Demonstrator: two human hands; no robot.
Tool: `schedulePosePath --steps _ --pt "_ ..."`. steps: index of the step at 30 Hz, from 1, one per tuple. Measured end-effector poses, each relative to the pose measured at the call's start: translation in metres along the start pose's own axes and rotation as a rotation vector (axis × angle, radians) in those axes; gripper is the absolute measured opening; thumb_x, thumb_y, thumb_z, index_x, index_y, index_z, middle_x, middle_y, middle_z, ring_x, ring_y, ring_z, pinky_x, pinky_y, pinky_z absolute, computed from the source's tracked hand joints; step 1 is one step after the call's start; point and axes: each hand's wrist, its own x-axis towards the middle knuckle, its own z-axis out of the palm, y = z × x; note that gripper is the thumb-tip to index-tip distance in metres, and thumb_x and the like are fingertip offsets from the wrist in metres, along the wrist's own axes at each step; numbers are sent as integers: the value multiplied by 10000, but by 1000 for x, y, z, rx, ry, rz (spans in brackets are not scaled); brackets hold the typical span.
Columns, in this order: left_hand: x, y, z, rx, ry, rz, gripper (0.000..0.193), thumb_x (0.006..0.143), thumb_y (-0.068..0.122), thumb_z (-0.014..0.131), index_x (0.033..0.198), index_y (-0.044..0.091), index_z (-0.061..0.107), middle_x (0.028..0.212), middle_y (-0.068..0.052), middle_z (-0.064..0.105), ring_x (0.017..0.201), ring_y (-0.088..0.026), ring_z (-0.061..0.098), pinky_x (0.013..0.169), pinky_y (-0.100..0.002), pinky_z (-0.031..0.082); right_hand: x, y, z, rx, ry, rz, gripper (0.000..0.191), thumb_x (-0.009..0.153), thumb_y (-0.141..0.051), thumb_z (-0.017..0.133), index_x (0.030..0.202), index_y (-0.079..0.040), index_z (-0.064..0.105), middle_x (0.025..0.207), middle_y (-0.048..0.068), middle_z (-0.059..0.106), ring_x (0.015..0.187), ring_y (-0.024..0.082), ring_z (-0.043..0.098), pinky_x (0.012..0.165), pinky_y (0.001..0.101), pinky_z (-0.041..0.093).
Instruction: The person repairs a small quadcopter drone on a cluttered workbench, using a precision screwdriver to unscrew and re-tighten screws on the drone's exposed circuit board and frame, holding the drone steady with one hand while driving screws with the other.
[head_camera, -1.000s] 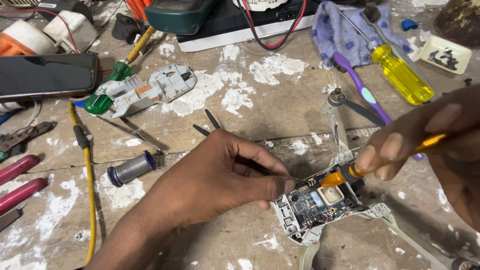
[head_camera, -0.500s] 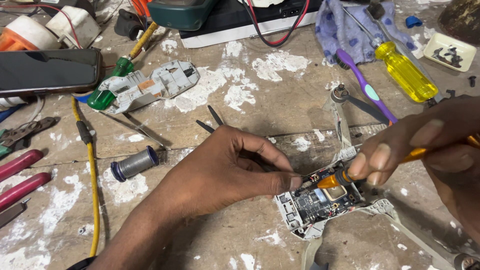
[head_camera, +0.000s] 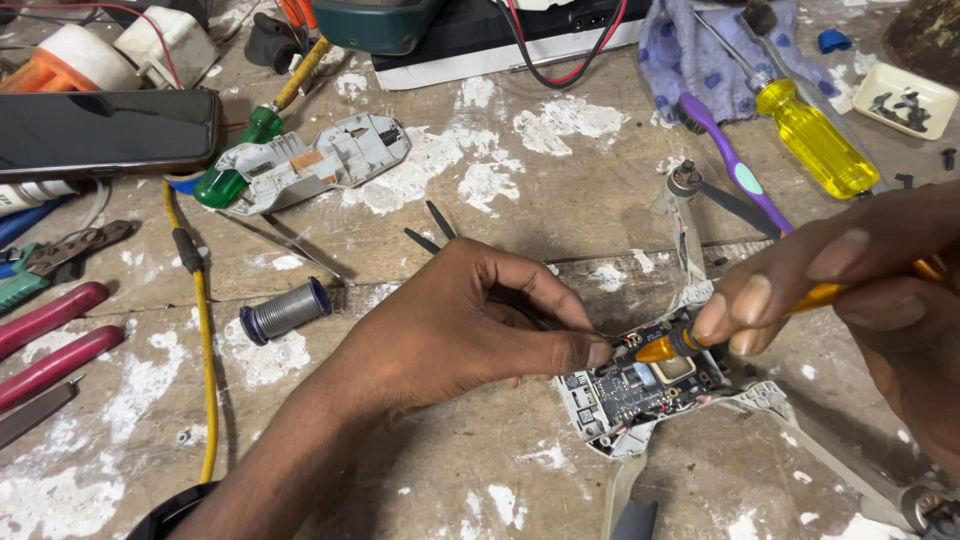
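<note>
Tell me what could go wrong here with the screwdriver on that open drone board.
The orange screwdriver in the right hand has its tip on the exposed circuit board; a slip could scratch parts or jab the left hand, whose fingertips sit right at the tip. Any tiny screw freed could roll off among the bench clutter, since the white parts tray lies far away.

Orange-handled screwdriver (head_camera: 672, 346), white drone shell (head_camera: 600, 425), board (head_camera: 640, 388) maybe blue, yellow screwdriver (head_camera: 815, 140), purple toothbrush (head_camera: 730, 165), red pliers (head_camera: 50, 335), white-splotched brown bench (head_camera: 560, 190).
</note>
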Motion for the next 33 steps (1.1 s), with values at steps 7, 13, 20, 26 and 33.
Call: schedulePosePath --steps 7,13,20,26,33 --pt "0 2 2 -58 2 -100 288 759 260 868 906 20 810 696 -52 759 602 -82 672 516 -236 529 48 -25 16 -21 -219 -62 224 1072 -198 499 1280 -131 547 1098 158 724 983 312 776 934 607 615" --pt "-1 -1 1 -164 -32 -46 278 786 222 855 929 -10 807 721 -48 746 614 -81 647 540 -240 530 75 -44 28 -41 -467 -122 242 1092 -133 452 1334 -126 459 1182 178 696 1081 336 769 939 557 607" --pt "-1 -4 4 -154 6 -22 244 814 216 838 914 -3 800 736 -35 742 618 -74 651 527 -233 523 10 -33 26 -281 0 -69 198 1068 -111 465 1266 -102 459 1058 131 734 1048 273 802 891 407 638" --pt "0 -7 9 -202 43 15 235 843 208 821 954 6 772 733 -32 730 571 -47 613 491 -211 476 31 -59 47 -360 -8 -77 193 1065 -104 461 1251 -83 417 1040 130 718 1048 252 797 908 391 630" --pt "2 -11 15 -179 100 75 179 888 157 768 959 -5 738 714 -39 759 452 -25 500 404 -206 369 24 -53 50 -370 56 -105 188 1084 -117 453 1266 -81 423 1047 141 701 1041 261 790 965 408 628"
